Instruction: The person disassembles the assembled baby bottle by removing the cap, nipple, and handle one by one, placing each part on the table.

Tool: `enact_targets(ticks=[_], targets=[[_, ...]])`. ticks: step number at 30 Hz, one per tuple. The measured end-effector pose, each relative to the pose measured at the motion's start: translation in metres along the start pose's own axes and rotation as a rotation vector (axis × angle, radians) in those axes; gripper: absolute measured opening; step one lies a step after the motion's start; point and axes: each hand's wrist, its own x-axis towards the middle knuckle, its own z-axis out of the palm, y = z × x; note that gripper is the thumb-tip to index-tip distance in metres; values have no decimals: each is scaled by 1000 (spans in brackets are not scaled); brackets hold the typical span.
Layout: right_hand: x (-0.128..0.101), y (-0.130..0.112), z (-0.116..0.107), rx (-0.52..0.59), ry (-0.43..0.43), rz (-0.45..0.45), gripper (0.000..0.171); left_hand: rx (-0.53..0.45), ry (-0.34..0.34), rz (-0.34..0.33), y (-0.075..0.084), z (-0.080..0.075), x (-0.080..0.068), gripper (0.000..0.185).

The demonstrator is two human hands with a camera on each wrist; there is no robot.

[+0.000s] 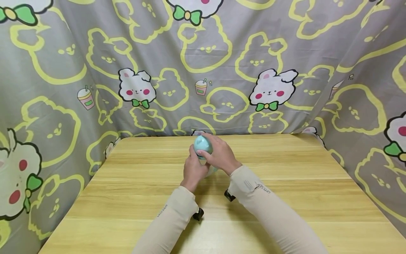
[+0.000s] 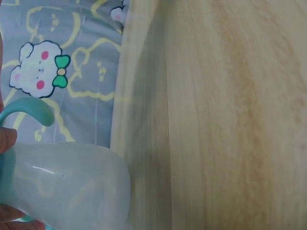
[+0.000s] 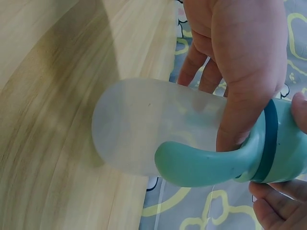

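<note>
A baby bottle [image 3: 139, 124] with a frosted, see-through body is held over the table between both hands. It has a glossy teal cap [image 1: 202, 144], a darker teal ring [image 3: 268, 139] and curved teal handles [image 3: 201, 165]. My left hand [image 1: 194, 170] grips the bottle just below the ring, its thumb tucked beside one handle. Around the cap, the fingers of my right hand [image 1: 223, 154] are curled, thumb on the near side. In the left wrist view the rounded base of the bottle body [image 2: 72, 184] points toward the wooden tabletop. Most of the body is hidden by the hands in the head view.
A light wood-grain table [image 1: 142, 197] spans the space below the hands. Grey curtains [image 1: 177, 88] printed with rabbits and yellow outlines hang behind it and along both sides. Small black mounts [image 1: 198, 214] sit under both sleeve cuffs.
</note>
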Motion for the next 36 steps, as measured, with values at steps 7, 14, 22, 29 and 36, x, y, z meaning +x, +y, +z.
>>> enact_targets(ticks=[7, 14, 22, 29, 36], targets=[[-2, 0, -1, 34, 26, 42, 59, -8, 14, 34, 4, -1, 0, 79], [-3, 2, -6, 92, 93, 80, 57, -10, 13, 53, 7, -2, 1, 79], [-6, 9, -13, 177, 121, 185, 60, 9, 31, 83, 9, 1, 0, 77], [-10, 13, -22, 200, 114, 291, 57, 51, 50, 150, 12, 2, 0, 76], [-13, 17, -32, 226, 108, 329, 57, 98, 24, 187, 15, 0, 4, 77]])
